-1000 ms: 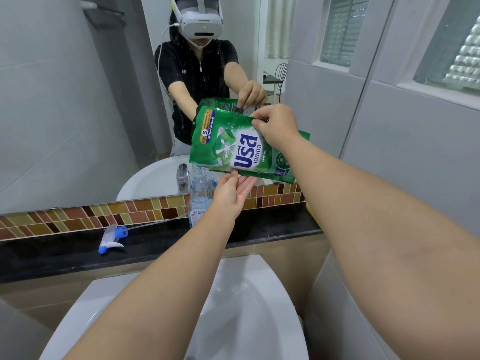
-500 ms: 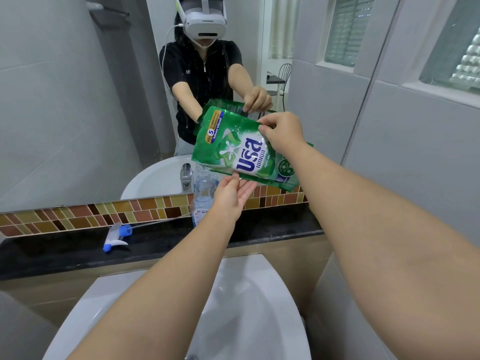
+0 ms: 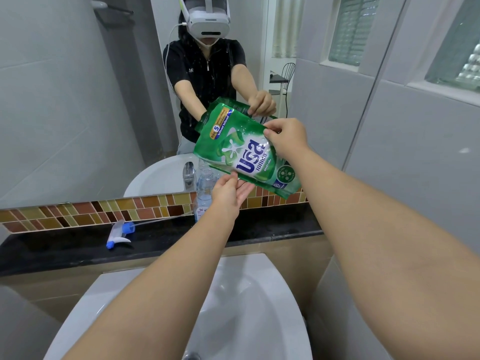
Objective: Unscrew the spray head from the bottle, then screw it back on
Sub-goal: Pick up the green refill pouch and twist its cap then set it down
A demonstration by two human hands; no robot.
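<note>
A clear plastic bottle (image 3: 204, 188) stands uncapped on the black counter ledge (image 3: 166, 240), partly behind my left hand. Its white and blue spray head (image 3: 120, 233) lies on the ledge to the left, its thin tube stretching right toward the bottle. My right hand (image 3: 285, 137) pinches the upper edge of a green refill pouch (image 3: 241, 152), held tilted above the bottle's mouth. My left hand (image 3: 230, 193) supports the pouch's lower edge from beneath, palm up, fingers touching it.
A white basin (image 3: 233, 307) sits below the ledge. A mosaic tile strip (image 3: 104, 209) and a large mirror (image 3: 78, 100) rise behind it; the mirror shows a person in a headset. A grey tiled wall (image 3: 415, 152) stands close on the right.
The pouch has tipped further, its upper corner rising and its lower edge dropping toward the bottle's mouth. My right hand shifted slightly down and right; the left stays under the pouch.
</note>
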